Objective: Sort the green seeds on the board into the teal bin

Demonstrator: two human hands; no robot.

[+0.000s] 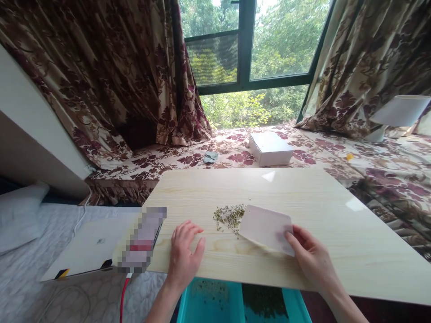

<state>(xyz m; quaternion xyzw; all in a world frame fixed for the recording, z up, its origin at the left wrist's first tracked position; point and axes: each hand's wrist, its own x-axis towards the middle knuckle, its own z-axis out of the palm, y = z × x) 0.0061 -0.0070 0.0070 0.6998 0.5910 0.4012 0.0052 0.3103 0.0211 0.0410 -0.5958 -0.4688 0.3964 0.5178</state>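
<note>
My right hand (311, 251) grips a thin white plastic scraper (266, 226) at its right edge, thumb on top. The scraper is tilted over the table, its left edge beside a loose scatter of small green and dark beans (229, 217). My left hand (186, 249) rests on the table left of the beans, fingers partly spread and holding nothing. Below the table's front edge is a turquoise container (243, 305) with a divider. Pale and dark bits lie in its left compartment, and a dark green heap (264, 301) fills much of the right one.
The pale wooden table (336, 251) reaches toward a window seat with a white box (271, 150) and a grey cloth (210, 157). A pixelated device (143, 240) with a red cable (124, 296) lies at the table's left edge, next to a flat white box (87, 246).
</note>
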